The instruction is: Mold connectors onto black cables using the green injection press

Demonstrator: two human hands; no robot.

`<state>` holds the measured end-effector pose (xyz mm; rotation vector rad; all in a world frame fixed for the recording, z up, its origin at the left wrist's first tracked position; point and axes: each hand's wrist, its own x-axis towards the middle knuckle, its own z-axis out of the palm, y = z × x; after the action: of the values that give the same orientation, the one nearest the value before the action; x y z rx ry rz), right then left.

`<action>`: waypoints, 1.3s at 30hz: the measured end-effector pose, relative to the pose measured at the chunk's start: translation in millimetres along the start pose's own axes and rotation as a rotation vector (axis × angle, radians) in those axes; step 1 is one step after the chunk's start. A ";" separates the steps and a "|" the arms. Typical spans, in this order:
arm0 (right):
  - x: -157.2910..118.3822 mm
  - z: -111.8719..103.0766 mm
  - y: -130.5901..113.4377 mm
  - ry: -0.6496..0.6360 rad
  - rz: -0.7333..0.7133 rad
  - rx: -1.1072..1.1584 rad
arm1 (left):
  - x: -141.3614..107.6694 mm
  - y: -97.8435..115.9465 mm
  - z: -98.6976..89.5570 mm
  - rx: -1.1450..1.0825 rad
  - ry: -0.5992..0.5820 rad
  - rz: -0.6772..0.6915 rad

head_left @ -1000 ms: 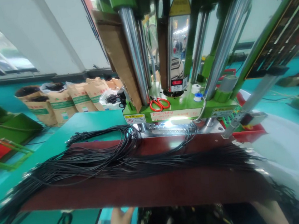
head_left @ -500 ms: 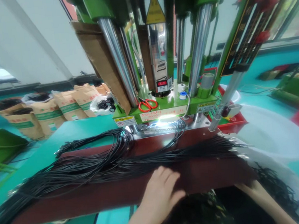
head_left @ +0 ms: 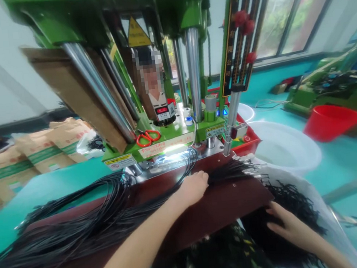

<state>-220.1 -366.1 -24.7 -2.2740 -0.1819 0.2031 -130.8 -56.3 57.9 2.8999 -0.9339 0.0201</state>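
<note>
A long bundle of black cables [head_left: 160, 199] with light metal-looking ends lies along a dark red-brown board [head_left: 231, 205]. My left hand [head_left: 195, 188] is on the bundle near the board's middle, its fingers curled round some cables. At the board's right front corner is my right hand [head_left: 285, 225], fingers apart and holding nothing. It hovers over a pale bag [head_left: 332, 219] full of small black pieces [head_left: 297, 200]. Behind the board stands a green press machine [head_left: 210, 127], its lit die area [head_left: 172, 162] crossed by a few looped cables.
Red-handled scissors [head_left: 148, 138] rest on the press ledge. To the right are a white tub [head_left: 309, 153], a red bucket [head_left: 332, 121] and a red control box [head_left: 251, 136]. Paper sacks [head_left: 38, 152] stand at the left, near a cardboard sheet [head_left: 67, 90].
My view has swung to the right. My left hand has moved forward from the board onto the cables and curled its fingers. My right hand shows more fully, over the bag.
</note>
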 end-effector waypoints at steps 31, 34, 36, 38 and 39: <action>65.7 27.2 -170.7 -0.302 -0.228 1.316 | -115.3 48.7 20.9 -1.655 -0.340 -0.308; 62.2 28.8 -169.3 -0.343 -0.289 1.244 | -113.5 49.5 12.2 -1.687 -0.407 -0.306; 61.1 29.0 -168.1 -0.349 -0.309 1.194 | -99.7 54.6 -1.3 -1.733 -0.420 -0.261; 59.7 30.5 -166.8 -0.380 -0.300 1.132 | -78.0 63.6 -15.3 -1.822 -0.384 -0.227; 59.2 31.6 -166.0 -0.402 -0.273 1.103 | -65.8 68.8 -20.9 -1.877 -0.335 -0.233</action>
<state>-179.4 -223.6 75.7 -1.0831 -0.4535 0.4752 -224.0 -71.7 81.8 1.1784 -0.2039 -0.8358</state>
